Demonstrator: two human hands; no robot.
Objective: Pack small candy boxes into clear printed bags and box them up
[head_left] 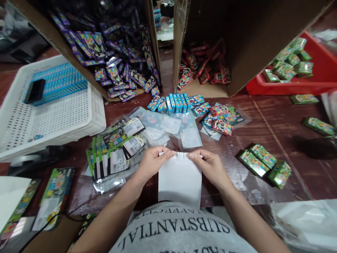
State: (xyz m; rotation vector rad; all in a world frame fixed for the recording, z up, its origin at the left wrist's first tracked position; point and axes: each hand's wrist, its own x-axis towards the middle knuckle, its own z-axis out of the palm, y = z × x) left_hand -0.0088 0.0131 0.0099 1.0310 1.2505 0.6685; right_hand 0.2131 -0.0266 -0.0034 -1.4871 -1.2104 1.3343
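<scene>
My left hand (pixel 152 162) and my right hand (pixel 209 166) pinch the top edge of a white flat packet (pixel 179 181), one at each upper corner, just in front of my chest. The packet hangs down over the dark wooden table (pixel 276 123). To the left of my left hand lies a fanned stack of green-edged printed cards in clear sleeves (pixel 116 151). Beyond my hands lie several empty clear plastic bags (pixel 171 128).
A white perforated basket (pixel 52 116) with blue boxes sits at the left. Two tipped cardboard cartons hold purple packs (pixel 118 59) and red packs (pixel 202 68). Blue boxes (pixel 176 102), red packs (pixel 219 121) and green boxes (pixel 264 163) lie on the table. A red bin (pixel 318 66) holds green boxes.
</scene>
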